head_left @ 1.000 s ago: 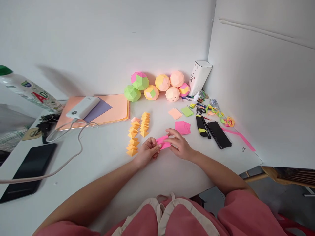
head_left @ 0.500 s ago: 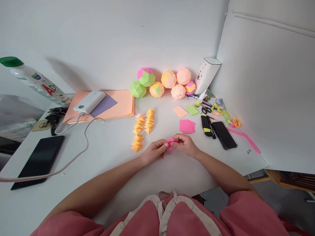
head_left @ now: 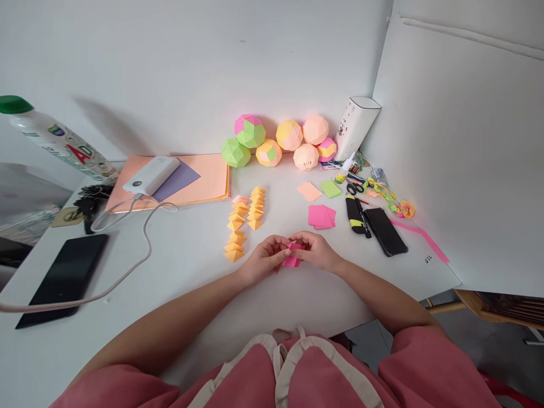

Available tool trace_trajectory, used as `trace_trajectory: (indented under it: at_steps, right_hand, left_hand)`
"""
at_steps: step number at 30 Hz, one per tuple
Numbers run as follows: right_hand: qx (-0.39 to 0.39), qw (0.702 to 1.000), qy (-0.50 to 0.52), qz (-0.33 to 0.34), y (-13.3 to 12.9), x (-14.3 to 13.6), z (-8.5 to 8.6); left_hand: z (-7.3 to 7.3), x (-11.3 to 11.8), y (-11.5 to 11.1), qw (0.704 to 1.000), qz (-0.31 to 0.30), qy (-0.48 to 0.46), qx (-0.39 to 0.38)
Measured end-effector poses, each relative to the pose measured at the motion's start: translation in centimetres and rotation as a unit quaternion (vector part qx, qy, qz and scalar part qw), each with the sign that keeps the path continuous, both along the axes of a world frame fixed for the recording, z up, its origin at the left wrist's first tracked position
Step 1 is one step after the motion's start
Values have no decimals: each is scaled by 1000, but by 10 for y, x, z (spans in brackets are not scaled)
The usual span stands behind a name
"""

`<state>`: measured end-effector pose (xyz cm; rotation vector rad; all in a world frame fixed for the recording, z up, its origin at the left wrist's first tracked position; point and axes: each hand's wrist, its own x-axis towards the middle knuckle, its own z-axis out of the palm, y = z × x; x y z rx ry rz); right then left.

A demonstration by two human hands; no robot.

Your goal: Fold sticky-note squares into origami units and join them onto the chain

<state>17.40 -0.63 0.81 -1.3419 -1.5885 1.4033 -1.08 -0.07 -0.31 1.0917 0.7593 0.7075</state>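
A small piece of folded pink paper (head_left: 293, 260) is pinched between my two hands near the front of the desk. My left hand (head_left: 264, 259) grips its left side, thumb on top. From the right, my right hand (head_left: 318, 250) closes its fingers on the same paper; the fingertips partly cover the folds. Just beyond the hands lie several loose pink paper squares (head_left: 321, 216), with a peach stack (head_left: 309, 191) and a green stack (head_left: 330, 188) of paper behind them. Folded orange paper units (head_left: 236, 226) stand in two rows to the left.
Faceted paper balls (head_left: 250, 131) sit against the back wall. To the right are a box cutter (head_left: 355, 214), scissors (head_left: 356, 188), a black phone (head_left: 386, 231) and a glue bottle (head_left: 347, 164). A power bank (head_left: 151, 174), its cable and a black tablet (head_left: 63, 277) lie left.
The pink paper has turned between my fingers and more of its lower part shows. My left fingers have risen slightly at the top edge. The view has shifted a little.
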Motion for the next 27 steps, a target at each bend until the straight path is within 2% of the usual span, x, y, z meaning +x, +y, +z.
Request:
trace_trajectory:
  at_steps: [8, 16, 22, 27]
  right_hand:
    - [-54, 998, 13, 21, 5, 3, 4]
    - [-91, 991, 90, 48, 10, 8, 1]
    - [-78, 993, 78, 36, 9, 7, 0]
    - [-65, 994, 86, 34, 10, 6, 2]
  left_hand:
    - [-2, 1, -4, 999, 38, -10, 25]
    - [-1, 1, -7, 997, 65, -14, 45]
    - [1, -1, -9, 999, 18, 26, 30]
    - [2, -1, -9, 998, 17, 49, 39]
